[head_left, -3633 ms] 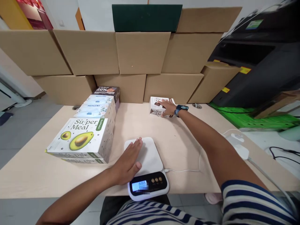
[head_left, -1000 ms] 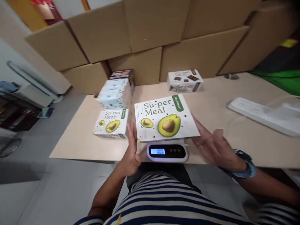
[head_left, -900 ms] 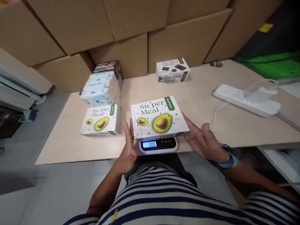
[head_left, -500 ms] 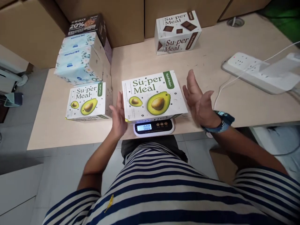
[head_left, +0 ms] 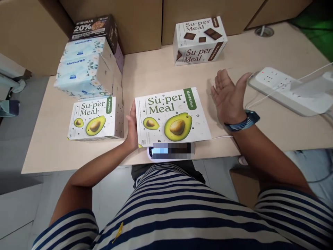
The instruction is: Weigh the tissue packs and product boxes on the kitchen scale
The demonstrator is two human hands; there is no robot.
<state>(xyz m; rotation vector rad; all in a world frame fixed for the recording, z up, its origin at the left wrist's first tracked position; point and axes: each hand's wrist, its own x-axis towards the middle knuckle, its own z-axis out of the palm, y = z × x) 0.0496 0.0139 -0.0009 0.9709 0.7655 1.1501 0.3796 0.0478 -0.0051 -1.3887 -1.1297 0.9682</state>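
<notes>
Between the left hand [head_left: 132, 126] and the right hand [head_left: 230, 99]: an avocado box [head_left: 171, 116]

The avocado box is white and sits over a scale [head_left: 170, 152], hiding most of it. The scale's screen is too blurry to read. The left hand is flat, right along the box's side. Some fingers hide behind it, so I cannot tell if they press. The right hand is spread, palm showing, thumb out wide, away from the box. A blue band [head_left: 243, 121] goes around its wrist.

Left of the left hand, a second avocado box [head_left: 92, 116] is on the tabletop [head_left: 145, 73], with tissue packs [head_left: 80, 69] behind it. Past the right hand's fingertips is a chocolate box [head_left: 199, 41]. Right of its thumb is a power strip [head_left: 283, 88].
</notes>
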